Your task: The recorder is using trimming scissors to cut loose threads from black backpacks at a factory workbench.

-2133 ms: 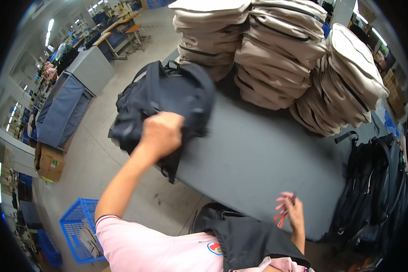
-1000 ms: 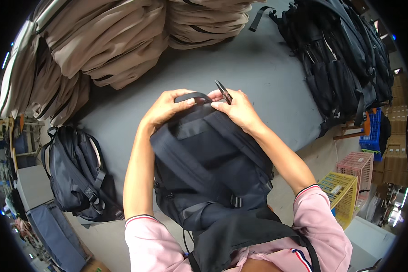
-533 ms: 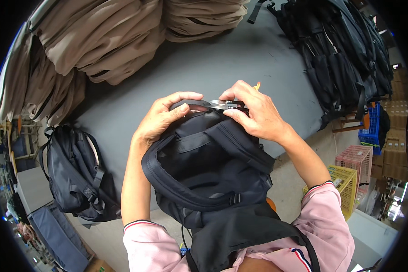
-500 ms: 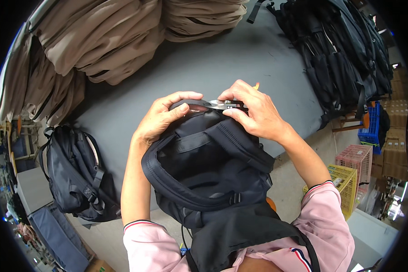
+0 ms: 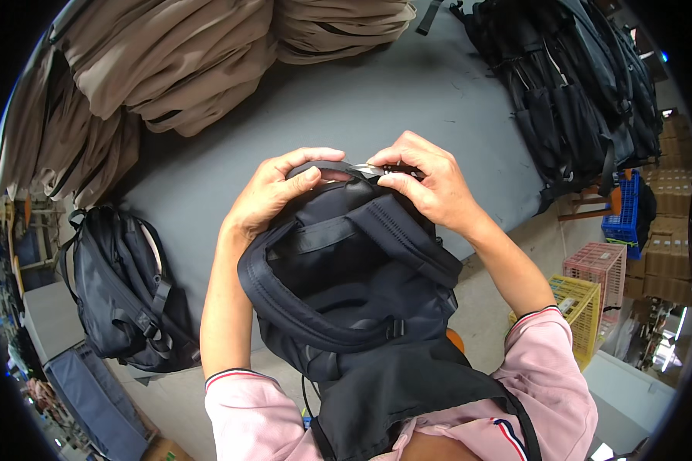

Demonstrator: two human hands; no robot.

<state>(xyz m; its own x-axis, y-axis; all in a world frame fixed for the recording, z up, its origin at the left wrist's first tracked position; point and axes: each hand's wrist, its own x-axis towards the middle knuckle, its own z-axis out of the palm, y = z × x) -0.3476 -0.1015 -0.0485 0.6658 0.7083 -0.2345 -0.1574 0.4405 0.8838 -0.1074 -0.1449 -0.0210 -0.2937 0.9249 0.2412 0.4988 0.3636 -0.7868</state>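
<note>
A black backpack [image 5: 346,284] lies against my front at the table's near edge, its padded straps towards me. Pinched between thumb and fingers, the grab handle at its top is in my left hand [image 5: 273,188]. My right hand [image 5: 434,180] is closed around a small pair of thread snips [image 5: 370,170]. Their metal blades point left and touch or nearly touch the handle's right end, beside my left fingertips. Whether a thread lies between the blades is too small to tell.
Brown fabric bags [image 5: 169,61] are piled at the far left, black backpacks [image 5: 561,92] at the far right. Another black backpack [image 5: 123,292] sits at the left table edge. Yellow [image 5: 580,315], pink [image 5: 596,269] and blue crates [image 5: 623,215] stand beyond the right edge of the grey table [image 5: 361,107].
The snips' blades have come closer together, and my right fingers have closed in around the handles. My left hand keeps its pinch on the backpack. The whole view has shifted slightly.
</note>
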